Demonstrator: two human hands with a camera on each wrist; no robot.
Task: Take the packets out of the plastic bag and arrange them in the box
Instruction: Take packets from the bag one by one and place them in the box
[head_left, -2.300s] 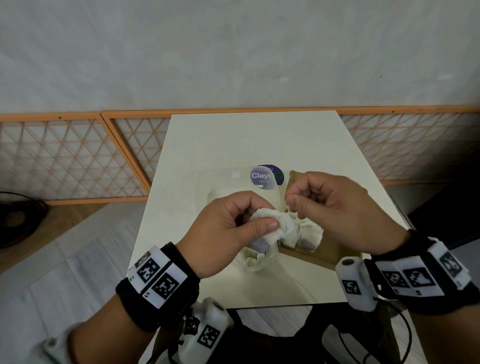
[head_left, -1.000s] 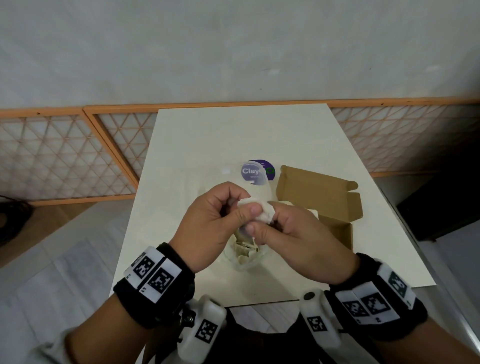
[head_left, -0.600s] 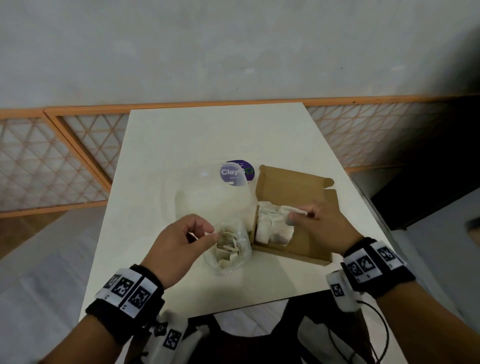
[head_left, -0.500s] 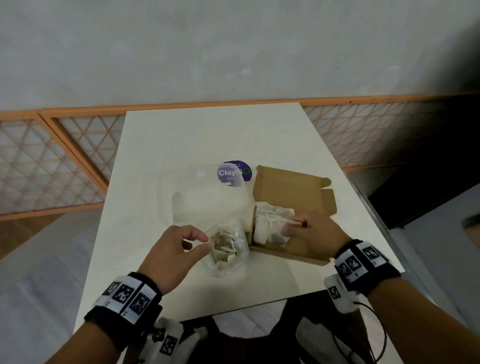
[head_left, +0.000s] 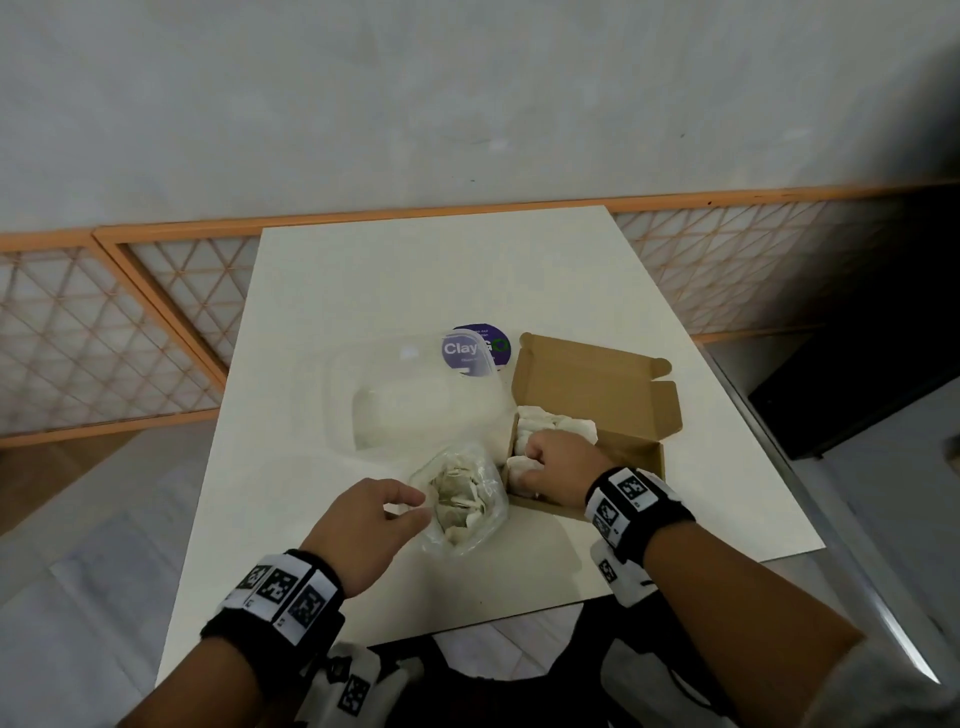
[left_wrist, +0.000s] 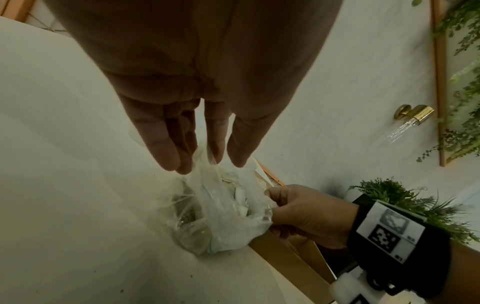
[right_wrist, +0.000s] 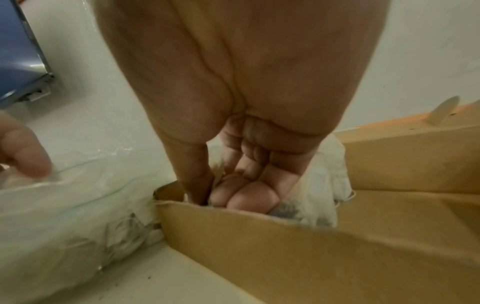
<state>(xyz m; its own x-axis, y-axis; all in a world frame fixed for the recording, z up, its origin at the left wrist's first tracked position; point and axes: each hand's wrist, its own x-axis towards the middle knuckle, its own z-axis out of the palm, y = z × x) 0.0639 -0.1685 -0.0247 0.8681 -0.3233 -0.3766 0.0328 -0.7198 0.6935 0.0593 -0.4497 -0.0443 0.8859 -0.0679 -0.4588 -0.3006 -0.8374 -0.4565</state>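
Note:
A clear plastic bag (head_left: 464, 501) of pale packets lies on the white table (head_left: 415, 270), just left of the open brown cardboard box (head_left: 597, 395). My left hand (head_left: 418, 508) pinches the bag's rim (left_wrist: 205, 158) between thumb and fingers. My right hand (head_left: 525, 462) is down in the box's near-left corner, fingers curled. In the right wrist view its thumb and fingers (right_wrist: 244, 194) pinch a white packet (right_wrist: 315, 185) against the box wall (right_wrist: 285, 246). More white packets (head_left: 553, 423) lie along the box's left side. The bag (right_wrist: 64, 216) touches the box's outside.
A clear plastic tub (head_left: 410, 405) stands behind the bag, with a round purple label (head_left: 475, 351) at its far edge. The box's lid flap (head_left: 592, 374) stands open at the back. The table's near edge (head_left: 467, 621) is just below my wrists; orange lattice panels (head_left: 104, 338) flank it.
My right hand took a packet from the bag, carried it right into the box and pushed down into the near-left corner. The left hand stayed on the bag's rim.

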